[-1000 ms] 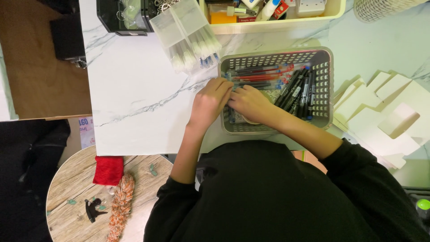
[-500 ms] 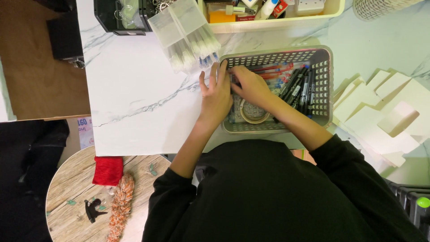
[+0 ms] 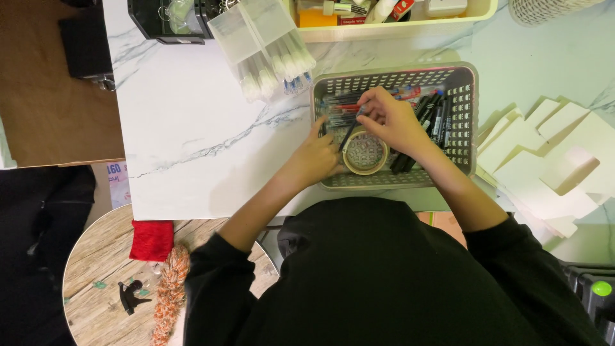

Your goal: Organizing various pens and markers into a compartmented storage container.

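Note:
A grey perforated basket (image 3: 462, 115) sits on the white marble table (image 3: 192, 141). It holds several pens and markers (image 3: 432, 115) and a roll of tape (image 3: 364, 154). My left hand (image 3: 317, 157) rests at the basket's left side, fingers touching a dark pen (image 3: 349, 134) that slants over the tape roll. My right hand (image 3: 391, 118) is inside the basket above the tape roll, fingertips pinched on the upper end of that same pen.
A clear plastic box of pens (image 3: 266, 45) lies at the back. A cream tray (image 3: 397, 25) with small items stands behind the basket. White cardboard pieces (image 3: 551, 154) lie on the right. A round wooden stool (image 3: 109, 288) with a red cloth (image 3: 152, 240) stands lower left.
Both hands have shifted within the basket. The tape roll, covered one second ago, now lies uncovered, and a dark pen is lifted at a slant between the two hands.

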